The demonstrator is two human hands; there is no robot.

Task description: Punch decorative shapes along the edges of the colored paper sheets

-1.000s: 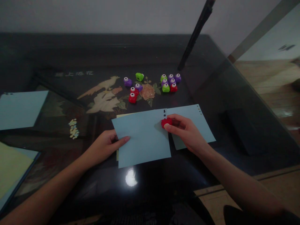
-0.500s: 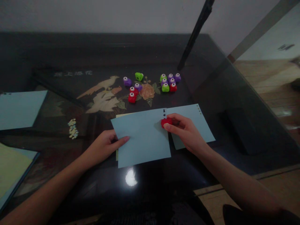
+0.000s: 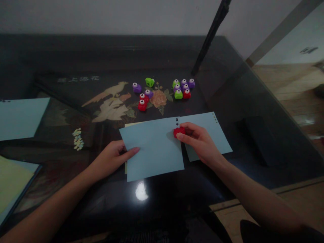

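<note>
My left hand pinches the left edge of a light blue paper sheet, thumb on top, on the dark glass table. My right hand is closed on a small red punch pressed onto the sheet's right edge. Two small punched holes show just above the punch. A second blue sheet lies under my right hand, with a row of holes near its top right corner.
Several small red, purple and green punches stand in two groups at the table's middle back. Pale paper cut-outs lie left of centre. More blue paper and a yellow sheet lie at the left. A black pole leans at the back right.
</note>
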